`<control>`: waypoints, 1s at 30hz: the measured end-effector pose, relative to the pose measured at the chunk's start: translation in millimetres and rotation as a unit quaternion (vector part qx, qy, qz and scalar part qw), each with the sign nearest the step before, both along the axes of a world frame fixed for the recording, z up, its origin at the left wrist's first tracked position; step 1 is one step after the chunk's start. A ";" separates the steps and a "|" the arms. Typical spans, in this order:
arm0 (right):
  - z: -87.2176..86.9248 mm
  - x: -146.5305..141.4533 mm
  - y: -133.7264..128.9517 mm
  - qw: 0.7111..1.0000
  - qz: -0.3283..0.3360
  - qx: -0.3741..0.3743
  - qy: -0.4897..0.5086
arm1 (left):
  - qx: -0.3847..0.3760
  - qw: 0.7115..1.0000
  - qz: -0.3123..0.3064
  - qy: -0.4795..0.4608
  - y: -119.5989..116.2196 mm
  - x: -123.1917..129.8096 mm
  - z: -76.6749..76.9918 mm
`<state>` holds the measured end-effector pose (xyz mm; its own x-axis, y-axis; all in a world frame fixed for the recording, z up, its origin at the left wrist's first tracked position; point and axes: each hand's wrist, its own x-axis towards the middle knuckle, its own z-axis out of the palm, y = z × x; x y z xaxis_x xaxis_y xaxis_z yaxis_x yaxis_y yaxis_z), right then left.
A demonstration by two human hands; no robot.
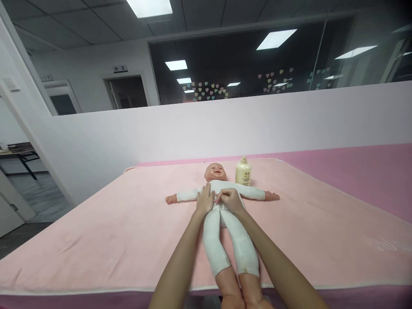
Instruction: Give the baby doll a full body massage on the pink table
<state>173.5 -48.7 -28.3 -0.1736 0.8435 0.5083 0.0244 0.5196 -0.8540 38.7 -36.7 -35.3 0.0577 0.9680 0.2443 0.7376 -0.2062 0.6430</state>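
A baby doll (214,240) with a white cloth body and bare plastic head, hands and lower legs lies face up. Its arms are spread wide, and its feet point towards me. My left hand (205,200) rests flat along the side of the doll's torso, fingers stretched towards its chest. On the belly, my right hand (231,200) is closed, with bent fingers brought together at the tips. Whether anything is pinched there is hidden. Beyond the doll's outstretched arm, near its head, stands a pale yellow pump bottle (243,172).
A pink cloth (112,231) covers the table under the doll, its front edge close to me. Behind rises a low white wall (199,133) topped by a dark window with heart stickers. Far left, a dark-legged table (24,156) stands past a doorway.
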 end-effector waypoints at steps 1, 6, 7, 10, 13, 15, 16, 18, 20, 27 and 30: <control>0.2 -1.9 -1.8 0.999 0.017 0.007 -0.028 | -0.008 1.000 0.004 -0.009 1.8 -1.8 -0.9; -2.9 -4.1 1.0 0.986 -0.013 0.068 -0.150 | -0.005 0.999 0.008 -0.047 5.9 -5.6 -3.2; -3.7 -3.8 2.8 0.982 -0.024 0.073 -0.175 | 0.000 0.999 0.009 -0.051 5.8 -5.6 -3.7; -6.3 -3.9 7.7 0.968 -0.062 0.066 -0.234 | 0.014 0.998 0.011 -0.059 5.4 -5.5 -5.4; -8.5 -5.4 10.2 0.956 -0.095 0.048 -0.272 | 0.027 0.997 0.015 -0.073 4.7 -5.3 -6.7; -9.9 -5.9 11.1 0.950 -0.115 0.038 -0.289 | 0.046 0.995 0.012 -0.087 3.2 -4.7 -6.3; -10.6 -5.5 11.6 0.946 -0.130 0.031 -0.295 | 0.059 0.994 0.008 -0.092 1.7 -4.2 -5.4; -12.4 -3.0 13.1 0.938 -0.171 0.007 -0.300 | 0.084 0.992 0.001 -0.094 -2.9 -2.8 -2.1; -14.6 1.6 15.5 0.931 -0.212 -0.026 -0.297 | 0.104 0.991 -0.010 -0.084 -9.9 -0.9 3.5; -23.9 16.1 24.1 0.933 -0.271 -0.084 -0.220 | 0.065 0.973 -0.211 -0.064 -35.4 8.8 25.1; -27.2 18.0 26.0 0.936 -0.291 -0.091 -0.178 | 0.037 0.965 -0.251 -0.061 -37.9 10.7 27.8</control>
<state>191.4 -22.6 -55.4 0.2116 0.9145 0.3449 0.5577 0.1769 -0.8110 49.4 -74.6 -7.5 0.4810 0.8057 0.3457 0.4521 -0.5658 0.6895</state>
